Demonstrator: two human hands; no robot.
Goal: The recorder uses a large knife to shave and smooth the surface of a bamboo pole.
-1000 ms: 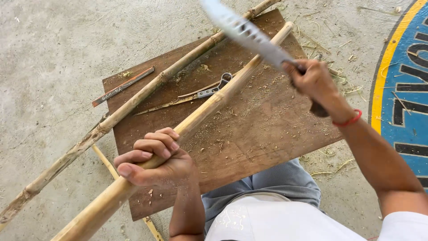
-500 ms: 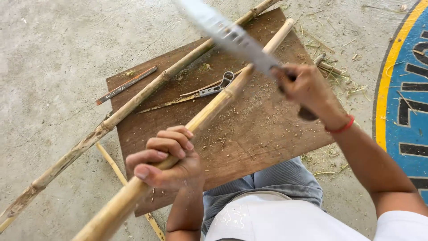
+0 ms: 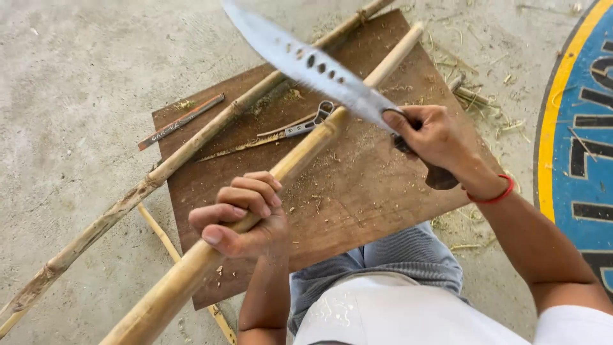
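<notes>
I am sitting over a brown wooden board (image 3: 383, 211) lying on the concrete floor (image 3: 76, 96), and I am working a long pale bamboo pole (image 3: 300, 156) that is slanting across it from lower left to upper right, its far end resting near the board's top corner. My left hand (image 3: 246, 214) is wrapped fully around the pole low down, fingers curled tight over it. My right hand (image 3: 434, 137) is clenched on the dark handle of a big curved knife (image 3: 306, 64), whose blade, pierced with a row of holes, is blurring above the pole's middle, raised off it rather than biting in.

Judging by the surface, the pole is looking smooth and clean already, so most of the trimming seems done on the part showing; the fine shavings (image 3: 313, 201) scattered over the board are pointing the same way. A second, rougher bamboo stick (image 3: 159, 172) is lying beside it, knotty and seemingly untouched. A small folding saw (image 3: 300, 128) and a thin flat strip (image 3: 182, 121) are lying idle on the board.
</notes>
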